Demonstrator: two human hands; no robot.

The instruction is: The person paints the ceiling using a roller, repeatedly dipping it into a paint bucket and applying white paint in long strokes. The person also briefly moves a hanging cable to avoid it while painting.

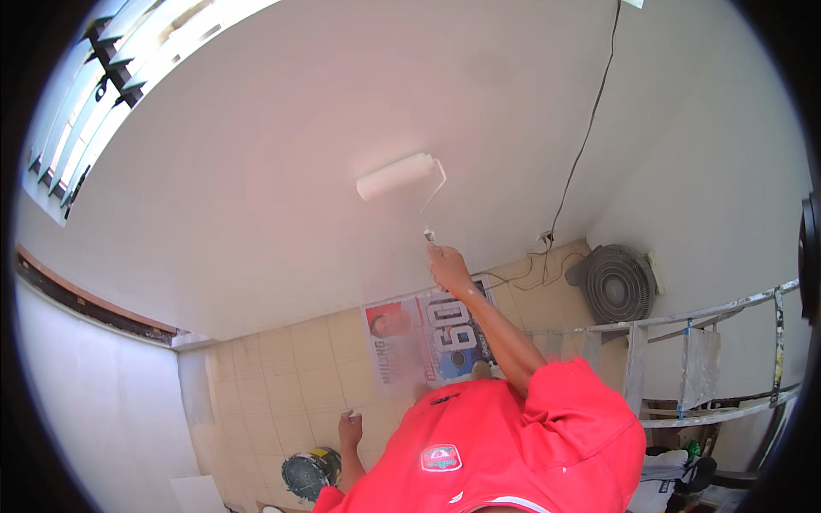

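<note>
My right hand (449, 269) is wrapped round the handle of a paint roller (395, 176), arm stretched forward. The roller's white sleeve rests against the pale wall (282, 179), tilted slightly up to the right, and its bent wire frame runs down to the grip. Low on the left, my left hand (351, 427) hangs with its fingers curled; a whitish spot shows at the fingertips, and whether anything is in them is too small to tell. Close beside that hand stands a dark, paint-smeared bucket (310, 473).
Printed poster sheets (398, 346) lie on the tiled floor (291, 368) along the wall. A dark fan (617, 285) stands in the right corner, and a paint-spattered ladder (637, 368) is at my right. One black cable (590, 128) hangs down the wall. Upper left is a louvred window (81, 128).
</note>
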